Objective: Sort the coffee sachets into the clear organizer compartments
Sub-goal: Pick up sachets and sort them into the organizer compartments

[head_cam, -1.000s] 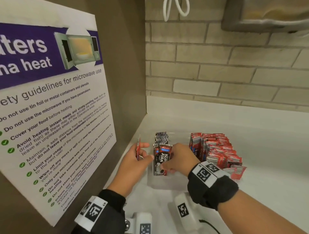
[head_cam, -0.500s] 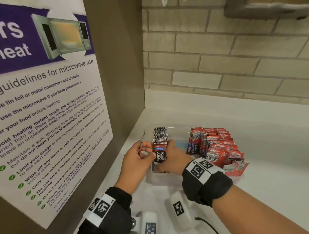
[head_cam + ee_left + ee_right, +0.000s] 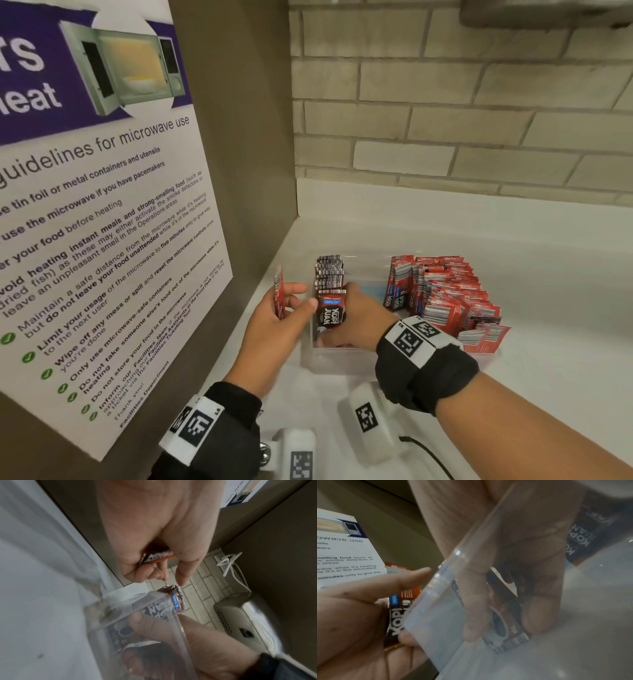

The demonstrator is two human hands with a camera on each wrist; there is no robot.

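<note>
A clear organizer [image 3: 337, 358] stands on the white counter in the corner. Its left compartment holds a row of black-and-red coffee sachets [image 3: 329, 272]; the right side is packed with red sachets [image 3: 448, 294]. My right hand [image 3: 337, 323] reaches into the left compartment, fingers curled round the front sachets [image 3: 331, 313], also seen through the clear wall in the right wrist view [image 3: 506, 616]. My left hand [image 3: 291, 301] is just left of the organizer and pinches a thin stack of sachets [image 3: 279, 291] upright, edge-on; these held sachets [image 3: 157, 558] also show in the left wrist view.
A brown side panel [image 3: 239, 144] with a microwave guideline poster [image 3: 102, 219] closes off the left. A brick wall [image 3: 462, 102] runs behind the counter. A metal wall unit [image 3: 243, 620] and white cables [image 3: 228, 563] hang above. Bare counter [image 3: 548, 377] lies to the right.
My right hand has pushed the front sachets upright and deeper into the left compartment. My left hand with its sachets has moved closer to the organizer.
</note>
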